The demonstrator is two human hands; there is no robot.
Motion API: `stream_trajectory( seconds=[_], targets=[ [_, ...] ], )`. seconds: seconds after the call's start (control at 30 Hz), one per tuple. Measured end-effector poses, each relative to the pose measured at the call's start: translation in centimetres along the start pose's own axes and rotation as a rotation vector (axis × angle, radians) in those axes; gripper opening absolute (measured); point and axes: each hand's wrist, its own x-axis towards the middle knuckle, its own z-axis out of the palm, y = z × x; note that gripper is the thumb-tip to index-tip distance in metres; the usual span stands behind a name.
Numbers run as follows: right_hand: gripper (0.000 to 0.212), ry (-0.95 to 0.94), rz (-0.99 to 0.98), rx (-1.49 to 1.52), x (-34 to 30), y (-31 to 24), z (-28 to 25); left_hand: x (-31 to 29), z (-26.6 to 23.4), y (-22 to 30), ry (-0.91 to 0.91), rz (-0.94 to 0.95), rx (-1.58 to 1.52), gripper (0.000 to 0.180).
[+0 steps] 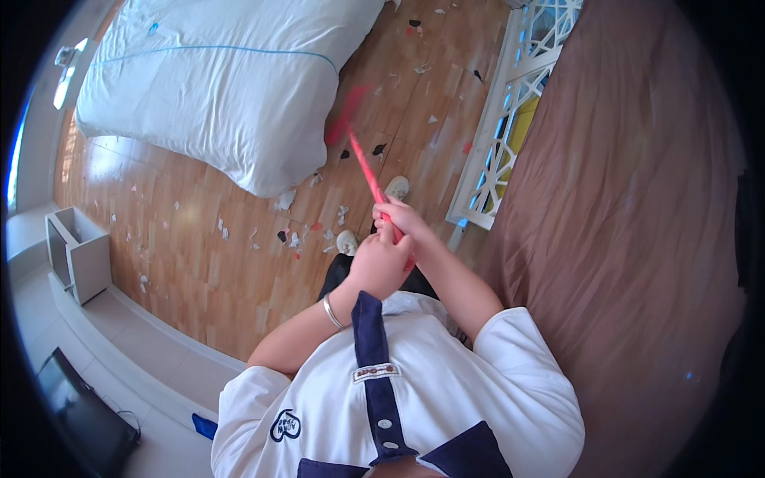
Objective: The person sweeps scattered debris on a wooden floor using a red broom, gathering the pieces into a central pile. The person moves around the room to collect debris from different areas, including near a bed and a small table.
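Note:
Both of my hands are wrapped round the red handle of a broom (pixel 366 166). My right hand (pixel 401 217) grips it higher up toward the far end, and my left hand (pixel 381 261), with a silver bangle on the wrist, closes round it nearer my body. The handle slants forward and to the left. Its red head (pixel 346 116) is smeared by motion, close beside the white-covered bed, so its bristles cannot be made out. White paper scraps (pixel 285 200) and black scraps (pixel 378 149) lie scattered on the wooden floor around it.
A bed with a white cover (pixel 215 99) fills the far left. Along the right runs a white lattice panel (pixel 481 187) beside a large brown cloth (pixel 621 207). An open white box-like unit (pixel 89 267) and a dark screen (pixel 84 414) stand at the left.

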Motion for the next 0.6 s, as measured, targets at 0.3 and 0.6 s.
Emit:
stream_trajectory(
  seconds=[0.3, 0.6],
  targets=[
    [0.010, 0.052, 0.191, -0.236, 5.8, -8.3, -8.1, 12.8, 1.8, 1.4, -0.007, 0.033, -0.058, 0.025],
    [0.009, 0.278, 0.134, -0.293, -1.2, -17.3, -10.7, 20.3, -2.5, 7.8, -0.173, 0.173, -0.078, 0.031]
  ],
)
